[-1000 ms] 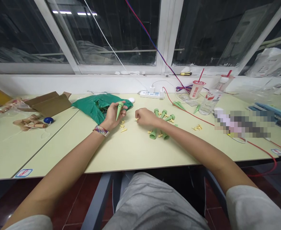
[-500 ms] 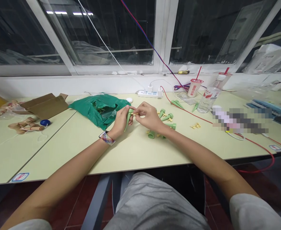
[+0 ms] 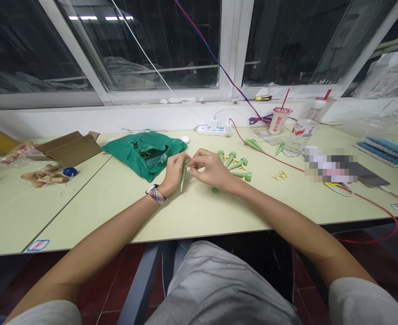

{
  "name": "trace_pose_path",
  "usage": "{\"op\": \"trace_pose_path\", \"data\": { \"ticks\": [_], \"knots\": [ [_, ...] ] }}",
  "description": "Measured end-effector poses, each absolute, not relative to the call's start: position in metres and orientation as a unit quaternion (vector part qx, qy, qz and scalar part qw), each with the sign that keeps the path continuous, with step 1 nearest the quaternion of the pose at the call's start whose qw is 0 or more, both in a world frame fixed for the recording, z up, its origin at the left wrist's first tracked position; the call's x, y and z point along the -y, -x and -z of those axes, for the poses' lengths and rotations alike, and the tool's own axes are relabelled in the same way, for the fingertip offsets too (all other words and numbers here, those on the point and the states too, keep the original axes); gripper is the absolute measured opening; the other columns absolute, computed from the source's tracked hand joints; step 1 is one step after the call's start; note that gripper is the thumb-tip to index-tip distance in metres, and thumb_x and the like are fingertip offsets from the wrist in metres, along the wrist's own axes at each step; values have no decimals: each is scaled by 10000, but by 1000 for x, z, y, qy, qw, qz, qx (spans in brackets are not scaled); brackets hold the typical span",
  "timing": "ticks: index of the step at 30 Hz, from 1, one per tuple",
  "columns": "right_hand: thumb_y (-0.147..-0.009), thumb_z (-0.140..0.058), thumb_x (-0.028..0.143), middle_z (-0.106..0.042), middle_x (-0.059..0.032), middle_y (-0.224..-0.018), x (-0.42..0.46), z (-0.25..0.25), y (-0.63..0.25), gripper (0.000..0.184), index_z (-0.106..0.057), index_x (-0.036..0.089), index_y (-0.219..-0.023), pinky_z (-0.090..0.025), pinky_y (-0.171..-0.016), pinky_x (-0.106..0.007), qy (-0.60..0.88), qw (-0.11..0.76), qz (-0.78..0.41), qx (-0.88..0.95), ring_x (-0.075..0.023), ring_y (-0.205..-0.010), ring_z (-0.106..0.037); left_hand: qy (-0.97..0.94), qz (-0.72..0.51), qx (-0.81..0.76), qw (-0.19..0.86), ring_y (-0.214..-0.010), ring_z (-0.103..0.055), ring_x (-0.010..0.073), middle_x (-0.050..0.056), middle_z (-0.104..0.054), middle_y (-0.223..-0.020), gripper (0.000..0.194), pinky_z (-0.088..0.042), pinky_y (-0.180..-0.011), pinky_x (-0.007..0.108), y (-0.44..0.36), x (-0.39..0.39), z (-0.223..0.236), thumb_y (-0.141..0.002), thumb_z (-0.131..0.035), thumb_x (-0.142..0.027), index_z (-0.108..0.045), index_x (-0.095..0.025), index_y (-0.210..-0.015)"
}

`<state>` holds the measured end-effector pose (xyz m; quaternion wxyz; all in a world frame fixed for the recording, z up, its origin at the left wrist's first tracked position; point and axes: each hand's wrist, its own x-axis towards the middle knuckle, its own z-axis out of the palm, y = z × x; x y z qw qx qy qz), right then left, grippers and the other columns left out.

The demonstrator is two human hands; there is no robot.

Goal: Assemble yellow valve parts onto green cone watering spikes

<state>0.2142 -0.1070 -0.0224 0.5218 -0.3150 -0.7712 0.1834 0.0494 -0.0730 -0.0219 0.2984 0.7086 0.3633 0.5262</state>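
Observation:
My left hand is closed around a green plant watering spike, its tapered tip pointing down toward the table. Against the upper side of this spike, my right hand pinches a small yellow valve, now mostly hidden by the fingertips. Several more green spikes with yellow valves fitted lie on the table beyond and beside my right wrist. Further right is a small heap of loose yellow valves. A torn green plastic bag lies beyond my left hand.
A white power strip sits near the wall. To the right stand a paper cup and a clear bottle; a red cable crosses the table. Wooden toys and an open cardboard box are at left.
My right fingers have come in closer against the spike, hiding the yellow valve that showed between the hands. The spike hangs more upright. The view has shifted slightly.

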Motion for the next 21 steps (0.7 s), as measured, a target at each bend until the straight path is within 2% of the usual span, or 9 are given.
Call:
{"op": "trace_pose_path", "data": {
  "ticks": [4,8,13,16,21],
  "knots": [
    [-813,-759,192,-759,-34,-919,105,24,-213,97,-765,190,-910,-638,-809,-319,339,552,-318,692,-164,-818,-734,-720,-519,-370,276,-658,-500,173,17,-558,-634,299,-425,-654,291,-47,71,24,-934,-479,-273,-591,-201,-666],
    [-826,-797,329,-774,-30,-794,104,27,-213,173,-748,180,-898,-669,-782,-356,327,548,-441,631,-190,-756,-773,-688,-544,-384,290,-622,-487,179,27,-544,-615,451,-392,-617,305,-48,68,28,-1022,-436,-416,-615,-208,-664],
    [-803,-827,346,-776,-26,-774,107,29,-211,192,-736,185,-856,-667,-776,-342,321,545,-455,626,-189,-755,-781,-659,-570,-380,310,-603,-498,184,41,-561,-575,642,-420,-647,321,-52,74,25,-1061,-409,-593,-638,-207,-602],
    [-780,-849,374,-769,-26,-763,110,28,-211,232,-728,183,-828,-663,-755,-334,319,541,-462,626,-190,-747,-778,-655,-576,-376,313,-617,-522,192,46,-589,-593,652,-446,-670,329,-55,80,23,-1043,-440,-640,-651,-210,-602],
    [-754,-876,400,-756,-21,-738,111,28,-209,271,-721,180,-789,-661,-739,-322,304,543,-473,624,-182,-726,-773,-653,-587,-379,294,-714,-593,216,52,-619,-638,630,-493,-744,336,-57,84,23,-1043,-452,-628,-667,-212,-621]
  ]
}}
